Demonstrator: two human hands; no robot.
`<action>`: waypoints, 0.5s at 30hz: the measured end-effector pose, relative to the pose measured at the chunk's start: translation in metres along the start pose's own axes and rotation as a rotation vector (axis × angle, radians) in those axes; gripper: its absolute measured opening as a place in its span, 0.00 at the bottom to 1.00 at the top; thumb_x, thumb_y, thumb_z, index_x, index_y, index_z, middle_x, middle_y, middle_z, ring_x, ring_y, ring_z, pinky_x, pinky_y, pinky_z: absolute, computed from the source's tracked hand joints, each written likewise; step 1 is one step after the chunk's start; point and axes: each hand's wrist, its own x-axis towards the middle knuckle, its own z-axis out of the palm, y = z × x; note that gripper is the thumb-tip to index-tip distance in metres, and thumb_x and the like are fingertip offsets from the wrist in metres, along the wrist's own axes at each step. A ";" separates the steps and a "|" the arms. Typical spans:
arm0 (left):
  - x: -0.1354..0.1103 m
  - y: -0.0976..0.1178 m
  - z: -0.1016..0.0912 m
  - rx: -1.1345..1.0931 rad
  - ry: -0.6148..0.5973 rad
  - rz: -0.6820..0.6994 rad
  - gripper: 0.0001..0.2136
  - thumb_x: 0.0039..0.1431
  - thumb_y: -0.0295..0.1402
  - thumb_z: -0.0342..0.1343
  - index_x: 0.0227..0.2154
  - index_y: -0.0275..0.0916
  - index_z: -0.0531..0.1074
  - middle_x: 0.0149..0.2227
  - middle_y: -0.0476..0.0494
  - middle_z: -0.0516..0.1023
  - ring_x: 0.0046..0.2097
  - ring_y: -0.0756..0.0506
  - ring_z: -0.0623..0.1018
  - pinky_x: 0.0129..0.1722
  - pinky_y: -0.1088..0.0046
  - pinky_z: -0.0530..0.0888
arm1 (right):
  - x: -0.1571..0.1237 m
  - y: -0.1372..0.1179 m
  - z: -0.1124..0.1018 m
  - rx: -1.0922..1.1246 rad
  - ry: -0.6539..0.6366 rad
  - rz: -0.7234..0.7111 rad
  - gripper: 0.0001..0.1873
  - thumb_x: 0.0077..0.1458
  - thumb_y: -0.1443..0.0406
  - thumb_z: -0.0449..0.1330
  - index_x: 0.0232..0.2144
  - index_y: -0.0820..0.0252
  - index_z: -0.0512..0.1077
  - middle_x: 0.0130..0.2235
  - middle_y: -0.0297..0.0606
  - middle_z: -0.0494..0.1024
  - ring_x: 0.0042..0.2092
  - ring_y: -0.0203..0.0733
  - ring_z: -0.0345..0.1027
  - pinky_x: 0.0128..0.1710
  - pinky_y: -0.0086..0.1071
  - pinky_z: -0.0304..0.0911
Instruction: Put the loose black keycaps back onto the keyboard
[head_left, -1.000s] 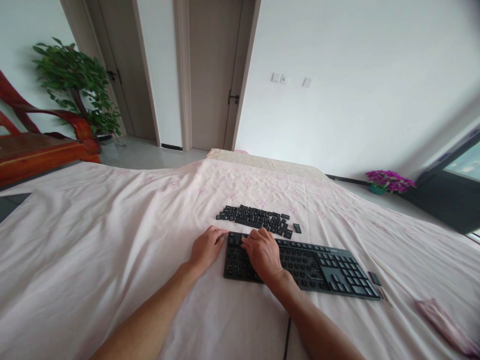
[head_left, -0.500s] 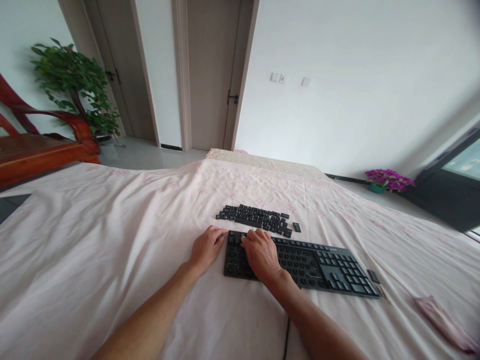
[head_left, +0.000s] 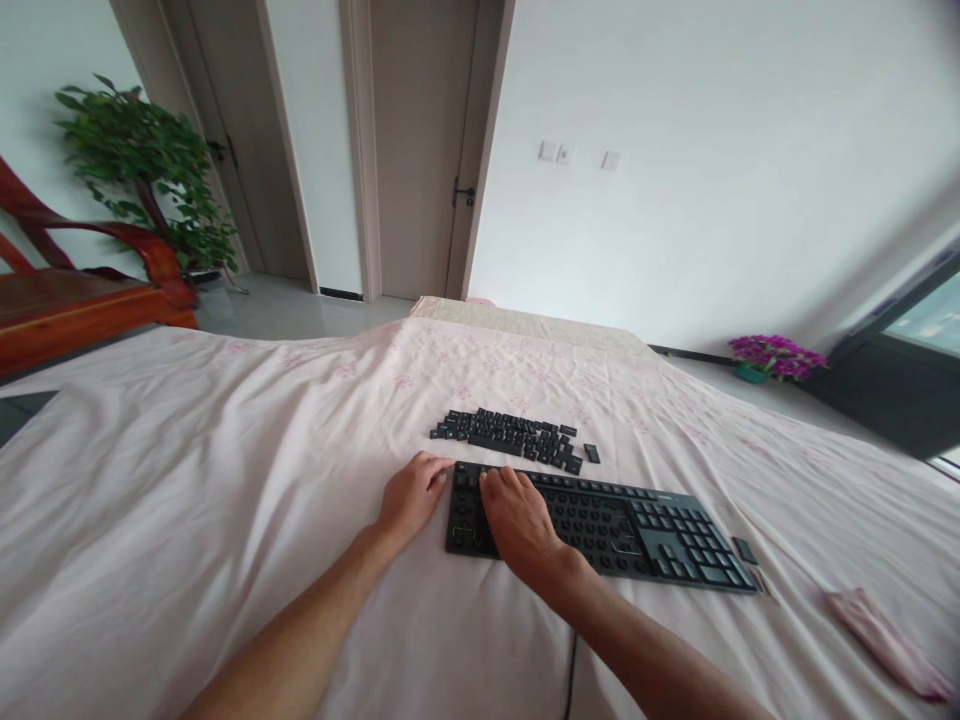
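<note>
A black keyboard [head_left: 660, 545] lies on the pink floral bedsheet. Many of its keycaps are off on the left and middle, baring the sockets, while the number pad keeps its keys. At its far left corner is my left hand [head_left: 411, 497], fingers bent and fingertips against the keyboard's edge. My right hand [head_left: 519, 515] reaches over the left part, its fingers curled down together near the top row. Whatever sits under those fingertips is hidden. Just beyond the keyboard lies a cluster of loose black keycaps [head_left: 499, 440], with a long space bar among them.
One loose keycap [head_left: 744, 550] rests by thin sticks at the keyboard's right end. Farther right is a pink cloth pouch [head_left: 885, 640]. A black cable [head_left: 572, 670] runs toward me. A wooden chair [head_left: 97, 290] and a leafy plant [head_left: 142, 160] stand at the left.
My right hand has shifted slightly toward me and left, its fingertips still by the keyboard's top row. My left hand stays at the corner. The view has moved a little.
</note>
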 end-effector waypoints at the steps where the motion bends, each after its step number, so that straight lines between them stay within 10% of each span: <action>1: 0.000 0.001 0.000 -0.006 -0.001 0.003 0.16 0.59 0.27 0.48 0.47 0.44 0.74 0.47 0.47 0.75 0.46 0.48 0.74 0.46 0.74 0.69 | 0.001 0.008 -0.002 0.066 -0.002 -0.002 0.19 0.54 0.75 0.50 0.45 0.61 0.73 0.39 0.44 0.74 0.42 0.45 0.63 0.41 0.35 0.57; 6: 0.001 0.000 0.002 -0.019 0.003 0.002 0.16 0.58 0.26 0.47 0.46 0.44 0.74 0.45 0.46 0.75 0.45 0.48 0.75 0.46 0.74 0.68 | 0.023 0.058 -0.002 0.345 0.084 0.196 0.20 0.60 0.69 0.47 0.48 0.52 0.73 0.39 0.37 0.76 0.43 0.38 0.67 0.42 0.28 0.57; 15: 0.003 -0.001 0.001 -0.044 0.007 0.000 0.15 0.58 0.27 0.48 0.44 0.44 0.75 0.44 0.47 0.76 0.45 0.48 0.75 0.47 0.74 0.68 | 0.115 0.090 0.014 0.218 0.007 0.365 0.16 0.59 0.63 0.52 0.43 0.49 0.77 0.47 0.38 0.75 0.49 0.44 0.60 0.44 0.32 0.55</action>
